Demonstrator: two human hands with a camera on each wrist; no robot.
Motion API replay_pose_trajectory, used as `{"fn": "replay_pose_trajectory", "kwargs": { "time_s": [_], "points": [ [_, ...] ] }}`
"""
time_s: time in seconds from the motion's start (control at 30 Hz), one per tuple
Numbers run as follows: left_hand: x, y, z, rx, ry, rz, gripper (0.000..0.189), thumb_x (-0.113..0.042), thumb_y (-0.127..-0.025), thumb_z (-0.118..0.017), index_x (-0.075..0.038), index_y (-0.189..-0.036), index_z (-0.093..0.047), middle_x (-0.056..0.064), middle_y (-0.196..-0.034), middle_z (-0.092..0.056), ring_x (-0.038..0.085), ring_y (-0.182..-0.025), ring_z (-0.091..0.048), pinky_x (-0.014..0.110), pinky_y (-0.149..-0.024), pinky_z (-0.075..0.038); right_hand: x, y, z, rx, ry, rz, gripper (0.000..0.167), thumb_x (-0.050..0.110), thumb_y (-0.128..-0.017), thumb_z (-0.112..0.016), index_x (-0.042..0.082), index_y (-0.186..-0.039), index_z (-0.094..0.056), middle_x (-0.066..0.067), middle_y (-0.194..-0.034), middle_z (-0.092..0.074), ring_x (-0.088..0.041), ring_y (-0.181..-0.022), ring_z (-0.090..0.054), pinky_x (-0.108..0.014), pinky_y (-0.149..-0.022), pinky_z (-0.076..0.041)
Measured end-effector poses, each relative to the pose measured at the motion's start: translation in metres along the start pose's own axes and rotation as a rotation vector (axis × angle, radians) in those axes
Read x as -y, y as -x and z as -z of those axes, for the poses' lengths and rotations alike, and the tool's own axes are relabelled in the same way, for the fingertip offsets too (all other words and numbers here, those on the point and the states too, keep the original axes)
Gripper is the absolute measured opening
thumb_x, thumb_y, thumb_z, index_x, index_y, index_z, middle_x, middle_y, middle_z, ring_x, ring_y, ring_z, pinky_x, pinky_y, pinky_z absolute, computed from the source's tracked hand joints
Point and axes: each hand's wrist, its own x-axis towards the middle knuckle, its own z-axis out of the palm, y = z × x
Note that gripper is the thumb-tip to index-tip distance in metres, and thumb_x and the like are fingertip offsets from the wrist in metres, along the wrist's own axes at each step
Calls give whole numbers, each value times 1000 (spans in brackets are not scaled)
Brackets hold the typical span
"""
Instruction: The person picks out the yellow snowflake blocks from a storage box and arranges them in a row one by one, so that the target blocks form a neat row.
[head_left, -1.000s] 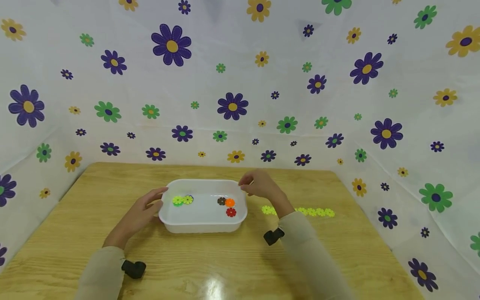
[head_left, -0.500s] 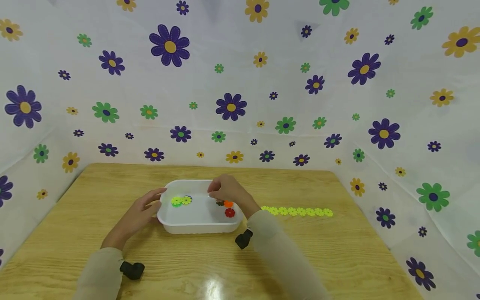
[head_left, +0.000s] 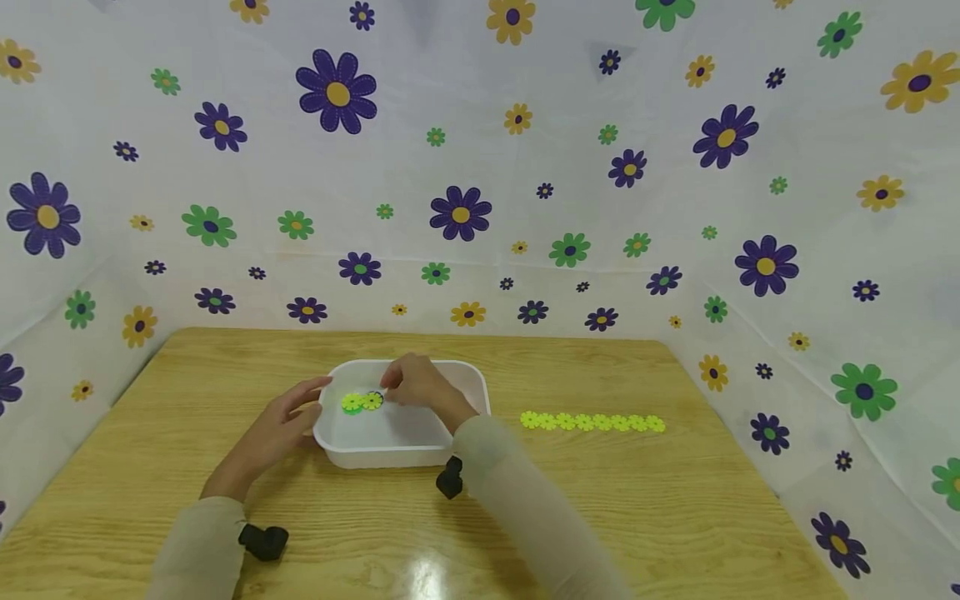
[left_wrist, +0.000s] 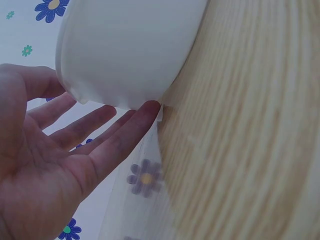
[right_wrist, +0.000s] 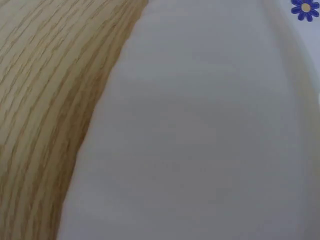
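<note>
A white plastic tub [head_left: 367, 457] stands on the wooden table. Inside, at its left, lie yellow flower-shaped plastic discs [head_left: 352, 402], with a green one and a purple one peeking out beneath. My left hand [head_left: 277, 427] rests against the tub's left end; the left wrist view shows loosely spread fingers [left_wrist: 122, 142] touching the outer wall. My right hand [head_left: 422, 387] reaches over the tub, fingertips drawn together right beside the purple-edged disc. I cannot tell whether they hold anything. That hand and its sleeve hide the tub's right part. Only the tub's wall [right_wrist: 195, 130] fills most of the right wrist view.
To the right of the tub, a straight row of several yellow flower discs [head_left: 592, 422] lies on the table [head_left: 337, 533]. A white cloth [head_left: 405, 150] printed with flowers hangs behind the table and along both sides.
My right hand has moved left from the tub's right rim, across the inside, to the yellow discs. The forearm no longer covers the yellow row. My left hand stays in place.
</note>
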Motion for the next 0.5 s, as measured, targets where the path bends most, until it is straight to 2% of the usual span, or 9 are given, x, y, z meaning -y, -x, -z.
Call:
{"fn": "replay_pose_trajectory", "kwargs": {
  "time_s": [0.1, 0.17, 0.3, 0.4, 0.5],
  "points": [
    [0, 0, 0, 7, 4, 3, 55, -22, -111, -45, -11, -163, -28, 33, -164, -27, 61, -144, -37, 56, -98, -59, 2, -4, -5, -1, 105, 52, 17, 6, -92, -75, 6, -109, -78, -6, -106, -77, -13, -92, -66, -20, -80, -56],
    [-1, 0, 0, 11, 4, 5, 56, -23, -111, -45, -12, -163, -27, 32, -165, -26, 60, -145, -37, 56, -99, -59, 4, -6, -8, 5, 170, 78, 20, 6, -92, -75, 7, -112, -78, -6, -112, -78, -17, -103, -69, -23, -90, -56],
    [-2, 0, 0, 13, 2, 4, 56, -24, -111, -45, -13, -163, -27, 32, -165, -26, 60, -145, -37, 56, -99, -59, 7, -10, -13, 37, 267, 96, 27, 7, -92, -75, 10, -119, -76, -3, -123, -76, -18, -120, -67, -28, -107, -52],
    [-1, 1, 1, 16, 9, 1, 56, -24, -111, -45, -13, -163, -27, 32, -165, -26, 60, -144, -38, 55, -98, -59, 10, -12, -17, 44, 293, 88, 28, 8, -92, -76, 12, -120, -76, -1, -123, -76, -16, -117, -67, -26, -107, -51],
    [0, 1, 1, 20, 17, -3, 56, -23, -111, -45, -13, -163, -27, 32, -165, -26, 60, -144, -39, 54, -97, -60, 12, -12, -20, 31, 315, 80, 25, 10, -91, -77, 13, -116, -76, 0, -115, -76, -12, -104, -66, -22, -96, -53]
  ]
}}
